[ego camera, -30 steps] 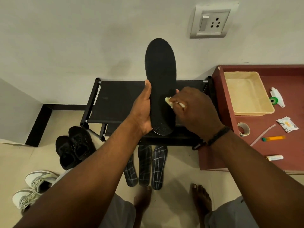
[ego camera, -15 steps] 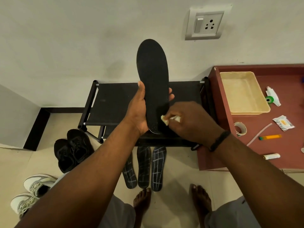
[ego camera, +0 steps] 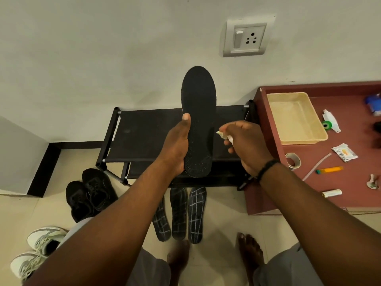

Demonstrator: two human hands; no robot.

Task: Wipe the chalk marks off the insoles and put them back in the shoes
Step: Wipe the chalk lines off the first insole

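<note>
My left hand (ego camera: 176, 145) grips a black insole (ego camera: 198, 112) upright by its lower half, its face free of visible chalk. My right hand (ego camera: 246, 144) pinches a small pale wipe (ego camera: 223, 136) just right of the insole, off its surface. On the floor below lie three dark insoles (ego camera: 179, 213) side by side, criss-crossed with white chalk lines. A pair of black shoes (ego camera: 90, 193) stands at the left, and a pair of white-and-grey sneakers (ego camera: 39, 250) sits at the lower left.
A black shoe rack (ego camera: 144, 133) stands against the wall behind the insole. At the right is a maroon table (ego camera: 350, 182) with a beige tray (ego camera: 296, 118), a tape roll (ego camera: 292, 161), an orange marker (ego camera: 329, 169) and small items. My bare feet are on the tiled floor.
My right hand with the wipe has come off the insole's lower part and moved to its right side. The left hand has kept hold of the insole.
</note>
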